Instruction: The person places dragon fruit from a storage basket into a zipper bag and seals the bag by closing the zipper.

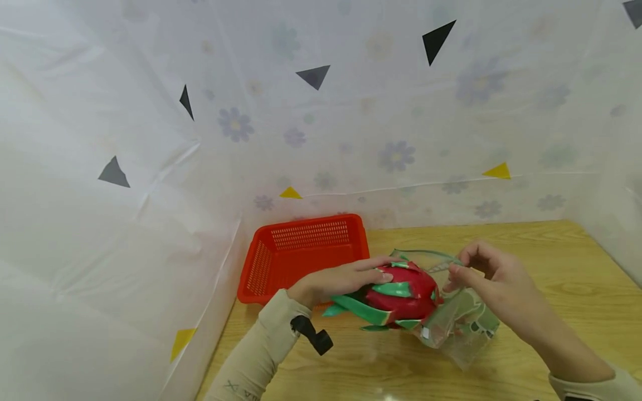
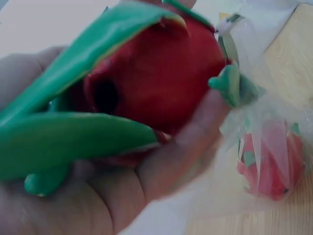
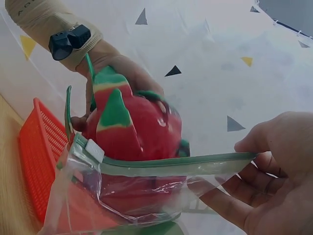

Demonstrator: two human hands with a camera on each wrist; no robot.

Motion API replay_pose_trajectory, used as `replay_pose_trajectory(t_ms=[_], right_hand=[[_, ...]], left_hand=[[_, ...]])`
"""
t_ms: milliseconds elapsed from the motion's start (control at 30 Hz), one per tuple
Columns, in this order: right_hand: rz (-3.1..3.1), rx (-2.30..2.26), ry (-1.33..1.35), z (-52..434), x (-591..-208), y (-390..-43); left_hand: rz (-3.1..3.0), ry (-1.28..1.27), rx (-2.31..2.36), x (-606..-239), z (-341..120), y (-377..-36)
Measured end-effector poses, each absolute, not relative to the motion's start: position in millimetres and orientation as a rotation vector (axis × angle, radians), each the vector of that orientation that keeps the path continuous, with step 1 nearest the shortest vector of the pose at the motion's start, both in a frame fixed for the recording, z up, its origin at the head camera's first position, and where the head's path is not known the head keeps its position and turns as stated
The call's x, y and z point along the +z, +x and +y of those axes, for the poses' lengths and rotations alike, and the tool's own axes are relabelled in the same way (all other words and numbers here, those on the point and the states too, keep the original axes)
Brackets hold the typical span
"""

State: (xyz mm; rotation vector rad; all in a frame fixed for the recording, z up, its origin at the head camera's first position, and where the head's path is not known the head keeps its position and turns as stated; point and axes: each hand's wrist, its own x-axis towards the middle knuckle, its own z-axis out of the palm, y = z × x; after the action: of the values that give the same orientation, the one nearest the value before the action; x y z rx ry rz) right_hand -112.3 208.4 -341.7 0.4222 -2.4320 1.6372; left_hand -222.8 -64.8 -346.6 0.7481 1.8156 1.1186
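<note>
A red model dragon fruit (image 1: 408,301) with green leaf tips is gripped in my left hand (image 1: 341,278), fingers over its top and side. In the left wrist view, a dark round hole shows at one end of the dragon fruit (image 2: 166,83). My right hand (image 1: 506,289) pinches the green zip edge of a clear zip bag (image 1: 458,326). The right wrist view has the dragon fruit at the mouth of the bag (image 3: 142,200), its lower part behind the clear film. A white slider (image 3: 95,151) sits at one end of the zip.
A red plastic basket (image 1: 358,236) with slotted walls stands behind my left hand on the wooden table (image 1: 562,278). Through the bag's film, the left wrist view shows a second red dragon fruit (image 2: 274,161). White patterned sheeting (image 1: 341,139) walls the table at the back and sides.
</note>
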Motion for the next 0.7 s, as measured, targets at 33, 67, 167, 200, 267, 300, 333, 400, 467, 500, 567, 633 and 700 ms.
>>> replay_pose_trajectory(t_ms=[33,67,167,200,267,300,333,400,467,500,567,633,700], right_hand=[[-2.430,1.637,0.431,207.0,-341.6,-112.2],[-2.426,1.638,0.442,205.7,-341.7,-112.1],[-2.419,1.638,0.459,202.1,-342.3,-112.4],[-2.420,1.630,0.460,201.3,-342.7,-112.6],[-2.422,1.618,0.458,200.0,-343.4,-112.8],[-2.424,1.610,0.456,199.6,-343.9,-112.8],[-2.425,1.605,0.455,199.3,-344.3,-112.9],[-2.424,1.598,0.454,198.8,-345.4,-113.1],[-2.421,1.601,0.460,198.6,-346.1,-113.3],[-2.416,1.610,0.469,198.5,-346.4,-113.5],[-2.402,1.621,0.473,198.3,-346.5,-113.4],[-2.383,1.626,0.474,198.7,-346.1,-113.1],[-2.361,1.633,0.472,199.1,-345.3,-112.8]], left_hand=[[1.833,0.738,1.100,-347.2,-63.7,-222.7],[1.833,0.721,1.094,-347.6,-62.5,-222.6],[1.753,0.689,1.107,-348.5,-58.8,-221.3],[1.713,0.674,1.119,-348.8,-57.9,-220.7],[1.619,0.627,1.153,-349.7,-57.0,-219.5],[1.573,0.610,1.168,-350.1,-56.7,-218.9],[1.531,0.590,1.183,-350.5,-56.5,-218.3],[1.490,0.571,1.201,-350.4,-56.9,-217.6],[1.480,0.553,1.214,-349.9,-57.0,-217.1],[1.497,0.547,1.218,-349.3,-57.3,-216.5],[1.564,0.546,1.214,-347.8,-58.2,-215.9],[1.653,0.549,1.197,-345.6,-58.8,-215.4],[1.759,0.567,1.151,-343.0,-59.5,-214.6]])
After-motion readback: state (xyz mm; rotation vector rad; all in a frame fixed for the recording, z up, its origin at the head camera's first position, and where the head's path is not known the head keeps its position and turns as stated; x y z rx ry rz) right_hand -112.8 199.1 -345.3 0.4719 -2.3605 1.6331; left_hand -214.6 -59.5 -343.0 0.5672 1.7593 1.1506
